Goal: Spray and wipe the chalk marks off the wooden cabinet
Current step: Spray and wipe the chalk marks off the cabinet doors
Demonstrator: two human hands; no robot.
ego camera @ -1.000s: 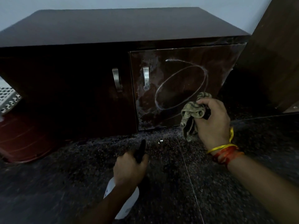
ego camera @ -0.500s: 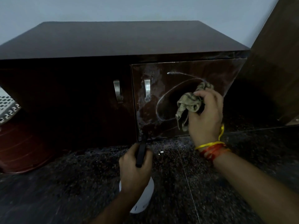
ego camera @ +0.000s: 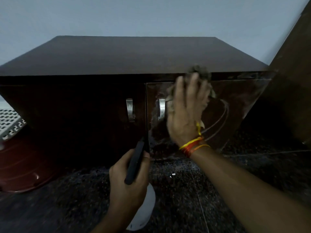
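Right hand (ego camera: pixel 186 113): fingers spread and pressed flat, palm toward the door, pinning a crumpled grey-green cloth (ego camera: pixel 200 72) against the upper part of the right cabinet door; blurred.
Right arm: forearm entering from the lower right, reaching up and forward; red and yellow thread bands (ego camera: pixel 191 146) around the wrist.
Crumpled grey-green cloth: bunched under the right palm, edges showing above the fingertips at the door's top edge and beside the hand at left.
Left hand (ego camera: pixel 127 187): closed around the black trigger head (ego camera: pixel 135 163) of a white plastic spray bottle (ego camera: pixel 144 212); thumb along the head.
Left arm: low, entering from the bottom centre, held in front of the cabinet base, above the floor.
White plastic spray bottle: body hanging below the left hand, black nozzle pointing up toward the seam between the two doors.
Dark brown wooden cabinet (ego camera: pixel 134 54): two doors, each with a curved metal handle (ego camera: pixel 130 110); standing on a dark speckled floor (ego camera: pixel 185 199).
White chalk marks (ego camera: pixel 223 115): curved lines and smears on the right door, partly hidden by the right hand.
Red plastic tub (ego camera: pixel 21 165): at left, beside the cabinet.
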